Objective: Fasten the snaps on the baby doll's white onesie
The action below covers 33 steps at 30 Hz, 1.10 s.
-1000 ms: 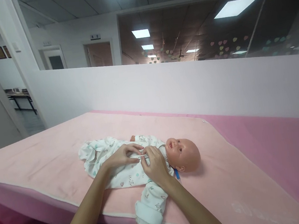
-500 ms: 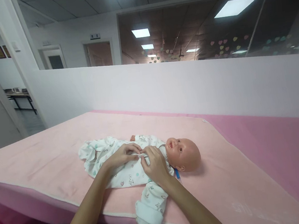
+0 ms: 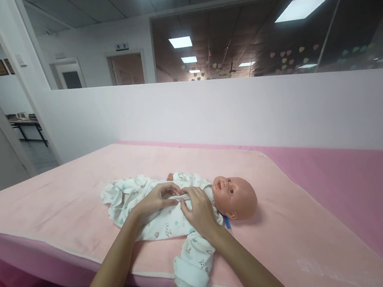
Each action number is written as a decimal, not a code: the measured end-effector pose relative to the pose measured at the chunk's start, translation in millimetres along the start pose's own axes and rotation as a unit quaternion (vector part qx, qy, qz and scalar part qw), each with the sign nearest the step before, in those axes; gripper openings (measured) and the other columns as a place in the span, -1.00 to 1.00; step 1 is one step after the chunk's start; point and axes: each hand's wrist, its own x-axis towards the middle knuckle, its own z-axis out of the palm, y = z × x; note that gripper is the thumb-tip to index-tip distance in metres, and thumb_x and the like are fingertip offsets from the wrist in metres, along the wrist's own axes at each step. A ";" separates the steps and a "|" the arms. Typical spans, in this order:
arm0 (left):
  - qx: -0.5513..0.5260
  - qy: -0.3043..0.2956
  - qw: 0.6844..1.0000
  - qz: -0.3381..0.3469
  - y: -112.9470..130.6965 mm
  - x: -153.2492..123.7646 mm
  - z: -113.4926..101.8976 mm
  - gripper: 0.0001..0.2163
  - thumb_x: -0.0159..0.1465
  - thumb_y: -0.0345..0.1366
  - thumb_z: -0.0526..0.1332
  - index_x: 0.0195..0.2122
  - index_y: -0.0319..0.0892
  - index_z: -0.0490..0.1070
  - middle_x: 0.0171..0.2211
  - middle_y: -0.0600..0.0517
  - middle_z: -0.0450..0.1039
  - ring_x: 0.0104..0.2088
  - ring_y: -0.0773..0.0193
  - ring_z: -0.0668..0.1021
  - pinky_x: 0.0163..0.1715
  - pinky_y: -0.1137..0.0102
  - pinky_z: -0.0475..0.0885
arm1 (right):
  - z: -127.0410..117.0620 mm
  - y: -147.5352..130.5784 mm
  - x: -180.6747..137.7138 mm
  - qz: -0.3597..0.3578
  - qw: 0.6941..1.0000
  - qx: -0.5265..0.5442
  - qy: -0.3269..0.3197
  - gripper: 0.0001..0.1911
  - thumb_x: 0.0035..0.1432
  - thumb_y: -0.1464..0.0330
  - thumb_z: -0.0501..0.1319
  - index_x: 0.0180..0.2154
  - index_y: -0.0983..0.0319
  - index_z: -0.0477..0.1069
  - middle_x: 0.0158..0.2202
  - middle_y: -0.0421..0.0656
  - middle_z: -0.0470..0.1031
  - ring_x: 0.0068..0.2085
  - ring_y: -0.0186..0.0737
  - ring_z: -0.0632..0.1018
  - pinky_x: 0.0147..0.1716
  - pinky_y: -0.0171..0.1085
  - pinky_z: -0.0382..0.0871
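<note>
A baby doll (image 3: 240, 199) lies on its back across the padded table, its head to the right. It wears a white baby gown (image 3: 173, 221) with small coloured prints; one near sleeve, with a folded cuff, hangs over the table's front edge. My left hand (image 3: 158, 199) pinches the gown's front edge at the middle of the doll's chest. Close beside it, my right hand (image 3: 198, 210) grips the same edge between thumb and fingers, nearer the neck. Whatever fastening lies between the fingertips is too small to make out. A blue strip (image 3: 227, 223) shows beside the doll's neck.
A pale pink sheet (image 3: 314, 235) with a white border covers the table, over a darker pink cover (image 3: 349, 180). Behind the table runs a low white wall (image 3: 225, 111) with windows above. At far left, a desk (image 3: 26, 124) stands beyond a doorway.
Both hands stay almost in place at the gown's front, with only slight finger movement. The doll has not moved.
</note>
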 end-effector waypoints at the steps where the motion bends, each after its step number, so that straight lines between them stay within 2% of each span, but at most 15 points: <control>1: 0.003 0.002 1.000 0.000 0.7 -0.1 0.5 -0.75 0.01 -0.33 0.28 -0.25 -0.23 0.38 -0.26 -0.03 0.41 -0.21 0.25 0.43 -0.14 0.37 0.32 | 0.1 0.0 0.0 -0.001 1.000 -0.001 0.002 -0.81 0.07 0.42 0.07 -0.22 0.21 0.31 -0.29 -0.15 0.43 -0.24 -0.19 0.39 -0.24 -0.23 0.23; 6: 0.011 0.000 1.000 -0.009 4.1 -0.5 3.1 -0.73 0.04 -0.32 0.23 -0.19 -0.20 0.35 -0.18 -0.04 0.36 -0.18 0.25 0.41 -0.14 0.39 0.30 | -0.4 0.0 0.4 -0.008 1.000 0.000 0.002 -0.82 0.07 0.43 0.07 -0.23 0.21 0.32 -0.29 -0.16 0.43 -0.24 -0.20 0.40 -0.23 -0.23 0.24; 14: 0.025 -0.008 0.999 -0.023 3.0 1.5 3.0 -0.79 0.05 -0.31 0.21 -0.27 -0.20 0.36 -0.31 0.02 0.33 -0.30 0.31 0.36 -0.28 0.43 0.28 | 0.5 0.4 0.4 -0.006 1.000 -0.006 -0.003 -0.84 0.07 0.42 0.07 -0.26 0.21 0.33 -0.31 -0.16 0.43 -0.26 -0.20 0.39 -0.25 -0.23 0.24; 20: 0.028 -0.017 0.999 -0.020 3.5 -0.2 3.0 -0.75 0.05 -0.28 0.21 -0.23 -0.20 0.34 -0.33 0.04 0.28 -0.38 0.37 0.29 -0.34 0.47 0.23 | 0.0 0.1 -0.1 -0.007 1.000 -0.002 -0.008 -0.85 0.08 0.42 0.07 -0.26 0.20 0.33 -0.31 -0.17 0.43 -0.26 -0.21 0.39 -0.25 -0.24 0.23; 25: 0.004 -0.023 0.999 -0.021 3.2 -1.1 1.5 -0.74 0.03 -0.28 0.23 -0.23 -0.20 0.34 -0.31 0.03 0.29 -0.38 0.37 0.28 -0.35 0.48 0.22 | -0.7 0.0 0.5 -0.005 1.000 0.005 -0.009 -0.83 0.08 0.42 0.06 -0.24 0.20 0.32 -0.30 -0.16 0.43 -0.25 -0.21 0.39 -0.26 -0.25 0.23; 33: -0.077 -0.016 0.996 -0.051 2.3 -1.1 1.3 -0.71 -0.02 -0.43 0.17 -0.22 -0.17 0.35 -0.30 0.01 0.32 -0.29 0.30 0.32 -0.27 0.43 0.23 | -3.2 -2.1 0.5 -0.004 1.000 0.007 -0.007 -0.83 0.14 0.38 0.02 -0.22 0.20 0.32 -0.29 -0.15 0.44 -0.25 -0.21 0.40 -0.26 -0.24 0.22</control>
